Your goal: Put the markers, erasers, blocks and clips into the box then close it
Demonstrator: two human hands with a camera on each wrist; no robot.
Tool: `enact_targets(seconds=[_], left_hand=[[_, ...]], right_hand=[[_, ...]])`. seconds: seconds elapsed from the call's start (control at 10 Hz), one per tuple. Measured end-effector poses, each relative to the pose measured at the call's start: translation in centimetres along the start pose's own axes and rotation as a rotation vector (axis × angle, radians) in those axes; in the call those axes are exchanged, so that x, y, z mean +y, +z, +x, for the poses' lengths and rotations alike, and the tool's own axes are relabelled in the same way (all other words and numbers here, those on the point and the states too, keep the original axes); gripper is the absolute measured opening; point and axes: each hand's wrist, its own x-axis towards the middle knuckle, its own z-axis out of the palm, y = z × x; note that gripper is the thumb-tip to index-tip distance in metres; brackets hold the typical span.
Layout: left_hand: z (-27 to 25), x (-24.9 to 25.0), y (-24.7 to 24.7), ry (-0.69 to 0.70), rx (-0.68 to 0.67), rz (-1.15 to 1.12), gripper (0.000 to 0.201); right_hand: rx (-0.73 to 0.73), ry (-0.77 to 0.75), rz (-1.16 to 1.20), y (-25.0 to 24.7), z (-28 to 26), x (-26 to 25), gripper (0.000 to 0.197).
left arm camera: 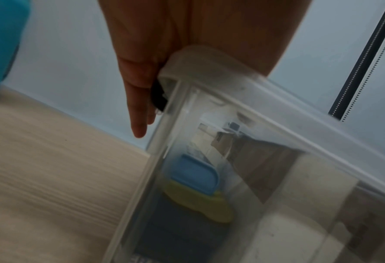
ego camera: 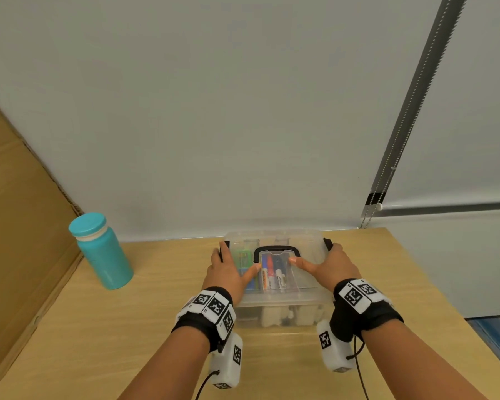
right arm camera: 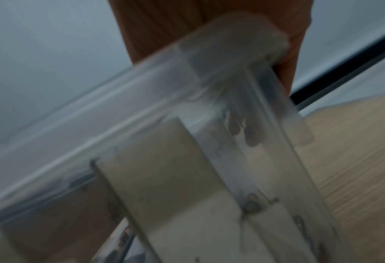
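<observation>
A clear plastic box stands on the wooden table with its lid on and a black handle lying flat on top. Markers show through the lid. My left hand lies over the box's left end, thumb on the lid, straight fingers pressing down along the black latch. My right hand mirrors it at the right end over the other latch; its fingers show through the plastic. A blue and yellow piece and pale blocks lie inside.
A teal bottle stands at the left of the table, next to a cardboard sheet leaning on the wall. The wall runs close behind the box. The table's right edge drops off beside my right arm.
</observation>
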Motion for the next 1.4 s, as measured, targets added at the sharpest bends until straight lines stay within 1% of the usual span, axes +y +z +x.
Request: enact_targets(seconds=[0.1, 0.3, 0.4, 0.5, 0.6, 0.7, 0.8, 0.9, 1.0, 1.1, 1.2, 1.3, 1.4], left_hand=[[0.0, -0.2, 0.1, 0.010, 0.006, -0.012, 0.103], [-0.2, -0.4, 0.4, 0.040, 0.046, -0.068, 0.102], [0.0, -0.4, 0.5, 0.043, 0.058, -0.045, 0.102], [0.0, -0.4, 0.6, 0.025, 0.055, -0.032, 0.101], [-0.1, -0.2, 0.4, 0.024, 0.040, -0.020, 0.100], [-0.2, -0.1, 0.2, 0.020, 0.033, -0.002, 0.098], [-0.5, -0.1, 0.0, 0.014, 0.049, -0.006, 0.097], [-0.6, 0.0, 0.0, -0.001, 0.052, 0.024, 0.096], [-0.5, 0.1, -0.1, -0.021, 0.037, 0.093, 0.095], [-0.5, 0.1, 0.0, -0.035, 0.037, 0.119, 0.094], [0.0, 0.2, -0.1, -0.001, 0.041, 0.087, 0.089], [0.3, -1.7, -0.7, 0.087, -0.099, -0.221, 0.092], [-1.9, -5.0, -1.6, 0.094, -0.233, -0.451, 0.094]], right_hand=[[0.082, -0.040, 0.042, 0.6, -0.5, 0.7, 0.111], [0.172, -0.109, 0.012, 1.0, -0.6, 1.2, 0.107], [0.181, -0.127, -0.069, 0.9, -0.5, 1.0, 0.104], [0.166, -0.155, -0.219, 0.9, -0.4, 0.9, 0.103], [0.156, -0.167, -0.233, 0.9, -0.4, 0.8, 0.103], [0.139, -0.159, -0.048, 0.9, -0.3, 1.2, 0.101], [0.126, -0.160, 0.075, 0.9, -0.3, 1.4, 0.103], [0.137, -0.159, 0.136, 1.0, -0.3, 1.5, 0.094], [0.125, -0.142, 0.228, 0.7, -0.6, 1.9, 0.078], [0.097, -0.150, 0.267, 0.6, -1.3, 2.2, 0.067], [0.097, -0.178, 0.207, 0.4, -2.5, 2.7, 0.056], [0.085, -0.199, 0.203, 0.8, -4.5, 4.1, 0.061], [0.044, -0.223, 0.286, 1.7, -7.9, 6.0, 0.081]])
